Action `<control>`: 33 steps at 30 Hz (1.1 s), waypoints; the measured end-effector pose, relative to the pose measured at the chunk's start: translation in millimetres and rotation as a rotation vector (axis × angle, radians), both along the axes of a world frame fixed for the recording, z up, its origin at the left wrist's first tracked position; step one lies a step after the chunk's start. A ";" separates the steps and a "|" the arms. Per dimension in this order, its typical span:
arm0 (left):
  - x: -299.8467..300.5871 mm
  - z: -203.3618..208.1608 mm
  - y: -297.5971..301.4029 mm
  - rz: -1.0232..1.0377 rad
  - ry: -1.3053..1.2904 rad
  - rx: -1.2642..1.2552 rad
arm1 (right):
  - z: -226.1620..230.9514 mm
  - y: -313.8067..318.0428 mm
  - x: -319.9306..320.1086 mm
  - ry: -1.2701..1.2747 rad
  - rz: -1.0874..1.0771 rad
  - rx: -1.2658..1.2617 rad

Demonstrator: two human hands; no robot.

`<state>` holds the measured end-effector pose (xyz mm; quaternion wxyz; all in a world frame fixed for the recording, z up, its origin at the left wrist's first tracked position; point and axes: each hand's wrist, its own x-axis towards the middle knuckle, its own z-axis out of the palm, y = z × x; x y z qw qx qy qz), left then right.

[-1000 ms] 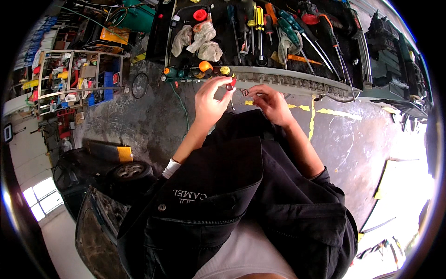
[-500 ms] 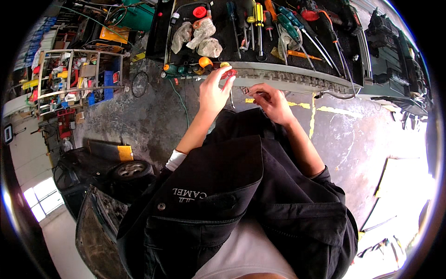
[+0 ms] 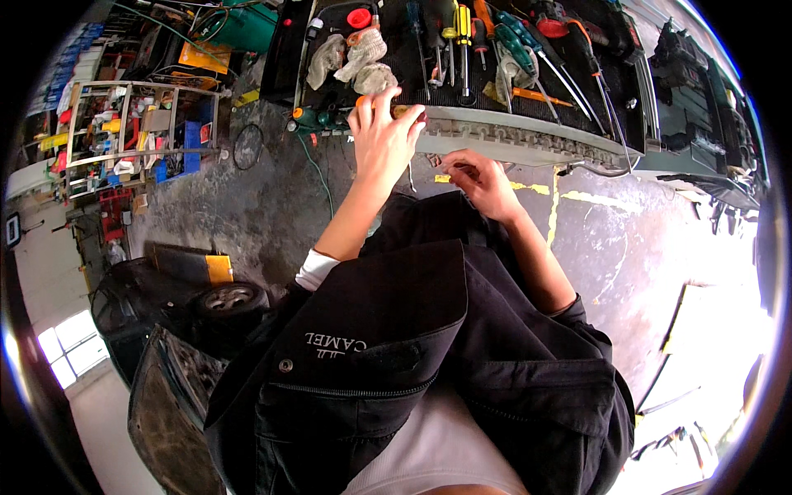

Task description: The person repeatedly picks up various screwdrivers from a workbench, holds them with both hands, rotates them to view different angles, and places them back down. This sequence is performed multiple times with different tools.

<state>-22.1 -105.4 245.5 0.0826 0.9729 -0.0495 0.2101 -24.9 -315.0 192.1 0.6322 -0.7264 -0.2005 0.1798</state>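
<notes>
My left hand (image 3: 384, 140) is stretched forward to the front edge of a black tool tray (image 3: 528, 132). Its fingers are spread over an orange and yellow tool handle (image 3: 402, 110) lying on that edge, and they close on nothing. My right hand (image 3: 485, 180) hovers just below the tray edge with its fingers curled together. It pinches a small metal part (image 3: 435, 159), too small to make out. Both forearms come up out of my black jacket (image 3: 412, 355).
The tray holds several screwdrivers (image 3: 462, 37), crumpled rags (image 3: 363, 58) and a red cap (image 3: 359, 16). A shelf rack of small goods (image 3: 132, 132) stands at left. A tyre (image 3: 227, 299) and dark car panels lie at lower left. A yellow line (image 3: 554, 206) marks the concrete floor.
My left hand has moved forward from beside my right hand up to the tray edge and spread its fingers over the orange handle. My right hand has stayed nearly still.
</notes>
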 end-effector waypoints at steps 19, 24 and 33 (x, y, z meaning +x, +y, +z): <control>17.9 5.1 8.9 -0.051 0.014 -0.010 | 0.2 -0.5 -2.9 0.026 0.042 -0.022; 20.2 8.3 9.7 -0.034 0.077 0.063 | 0.0 0.1 -3.0 0.017 0.046 -0.023; 22.7 6.2 14.5 -0.128 0.063 0.033 | 1.0 0.9 -3.1 0.008 0.036 -0.038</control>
